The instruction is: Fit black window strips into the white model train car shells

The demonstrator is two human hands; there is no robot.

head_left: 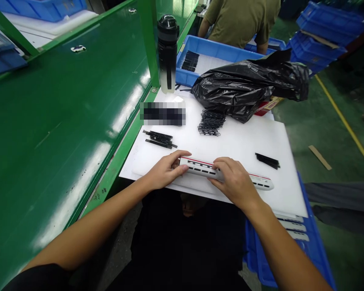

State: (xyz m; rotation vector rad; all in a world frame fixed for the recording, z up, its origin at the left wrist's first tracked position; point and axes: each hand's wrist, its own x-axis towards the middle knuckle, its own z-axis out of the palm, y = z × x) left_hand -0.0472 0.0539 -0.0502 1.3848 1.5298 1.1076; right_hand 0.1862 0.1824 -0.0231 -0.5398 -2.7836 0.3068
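A white toy train car shell [200, 169] with a red stripe and dark window openings lies at the front of the white board, gripped at its left end by my left hand [171, 169]. My right hand [232, 178] closes over the shell farther right, fingers on its top edge. Beyond that hand, the tapered end of a white train body [263, 182] shows; my hand hides whether it is the same piece. Thin black strips [159, 139] lie beyond my left hand, and more black strips [267, 160] rest at right. A pile of black frame-like pieces [211, 122] sits farther back.
A dark bottle [167, 56] stands by the green post. A black plastic bag [239, 89] covers part of the board's back, before a blue bin [186, 76]. Below right, a blue crate [317, 242] holds white shells. A person [242, 20] is at the back.
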